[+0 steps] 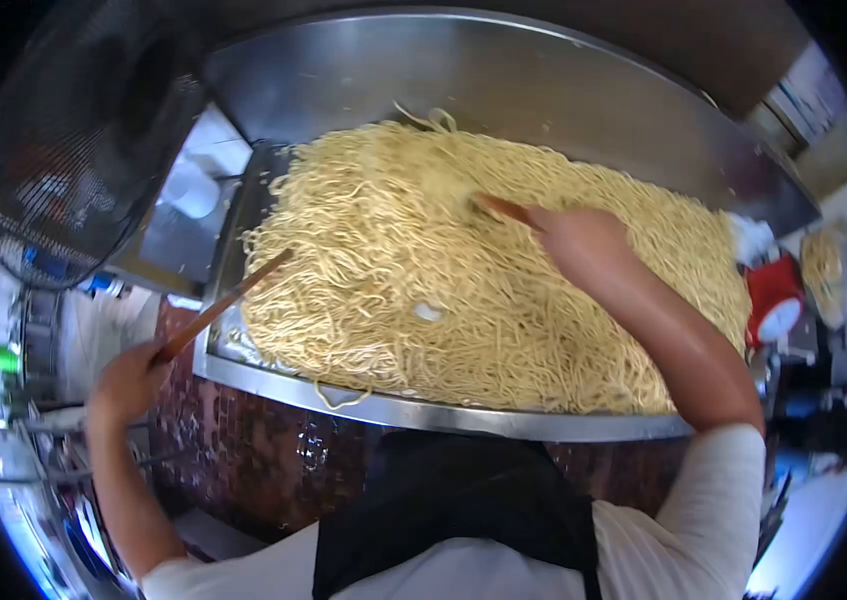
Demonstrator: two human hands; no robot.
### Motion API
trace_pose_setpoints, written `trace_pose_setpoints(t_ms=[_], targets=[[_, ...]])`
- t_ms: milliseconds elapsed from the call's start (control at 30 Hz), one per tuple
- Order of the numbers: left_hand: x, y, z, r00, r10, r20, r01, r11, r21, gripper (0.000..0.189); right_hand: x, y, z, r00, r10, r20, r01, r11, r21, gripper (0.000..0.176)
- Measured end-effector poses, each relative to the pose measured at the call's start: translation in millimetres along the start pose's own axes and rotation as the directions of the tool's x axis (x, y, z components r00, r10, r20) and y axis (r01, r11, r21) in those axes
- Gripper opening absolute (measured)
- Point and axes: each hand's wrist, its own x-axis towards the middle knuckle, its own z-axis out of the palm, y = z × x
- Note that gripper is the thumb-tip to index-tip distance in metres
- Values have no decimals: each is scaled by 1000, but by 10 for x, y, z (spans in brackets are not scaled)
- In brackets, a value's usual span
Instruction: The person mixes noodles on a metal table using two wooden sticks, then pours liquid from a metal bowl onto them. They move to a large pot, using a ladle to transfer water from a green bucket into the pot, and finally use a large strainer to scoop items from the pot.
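A broad heap of pale yellow noodles (504,300) lies in a large metal tray (444,415) with a tall back wall. At the left, outside the tray's corner, my left hand (127,382) is closed round a wooden stick (224,303), whose far tip reaches the noodles' left edge. Over the middle of the heap, my right hand (584,245) grips another wooden stick (506,208); its tip is at the noodles and blurred. A small white piece (428,312) lies on the noodles. One loose strand hangs over the front rim.
A large fan (69,150) stands at the upper left, beside a white container (191,190). A red scale (776,303) is at the tray's right end, near bagged items (824,270). Wet reddish floor tiles (254,450) show below the front rim.
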Motion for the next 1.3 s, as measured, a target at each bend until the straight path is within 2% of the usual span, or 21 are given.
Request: trace_pose_setpoints(t_ms=[33,100,133,167,200,233,300,367,400,467,500,533,633,700,767,833,900,967,1067,1167,1300], targets=[[273,184,123,995,-94,25,93,994,58,30,-321,148,-191,1000,23,16,-24,999,29,26],[1067,105,599,1000,19,-4,-19,998,63,29,-956,533,-556,994,-7,-110,19,993,113,28],[1462,151,646,997,81,10,-81,997,-14,27,-1221,492,-932,990,139,-5,-135,969,205,28],[1807,245,692,987,160,-24,-160,987,15,26,-1483,647,-1023,991,59,-117,-33,976,216,28],[1847,614,484,990,67,127,-49,989,-142,29,-1695,594,-1182,986,159,-57,-138,952,275,29],[2101,671,625,989,129,72,-116,980,-162,31,-1807,543,-1289,968,252,14,-243,916,319,30],[2264,862,909,987,151,50,-127,936,-328,34,-1728,322,-1207,979,189,71,-202,939,278,28],[2062,967,1113,984,136,113,-66,874,-481,34,-1252,106,-656,1000,9,-26,-9,1000,-13,24],[1920,914,1254,982,164,96,-83,825,-558,31,-869,-207,-489,999,42,10,-40,990,-138,25],[1625,871,1405,978,186,95,-86,771,-631,29,-72,-622,-357,994,-83,-67,74,988,-132,23],[1410,882,1327,986,144,80,-31,637,-770,26,256,-809,-373,996,-74,50,81,985,-155,24],[1228,901,1211,993,100,62,7,478,-878,22,487,-986,-243,997,-75,-4,75,994,-80,23],[848,964,950,992,116,47,2,363,-932,16,403,-1037,-35,995,-90,-53,92,995,33,24],[807,806,991,994,93,58,10,447,-895,22,67,-881,17,993,-122,-8,122,989,80,25],[898,469,1213,966,218,-138,-257,866,-429,29,-274,-362,73,992,-126,-22,128,977,170,25],[633,356,842,977,214,17,-208,964,-165,33,-642,255,-112,987,-158,16,143,931,337,30],[610,311,497,986,133,99,-134,991,1,31,-1140,624,-564,996,-84,18,69,907,415,29],[861,345,227,971,191,142,-214,961,173,25,-1622,817,-991,990,107,87,-134,889,437,30],[1391,1109,148,980,191,63,-199,879,433,26,-2061,806,-1314,980,192,-54,-139,854,501,32],[1819,1791,174,974,223,23,-216,906,363,36,-2034,620,-1315,949,201,-242,-76,893,443,32],[1246,1291,349,950,302,83,-312,930,193,31,-1762,372,-1355,951,106,-289,-25,963,270,32]])
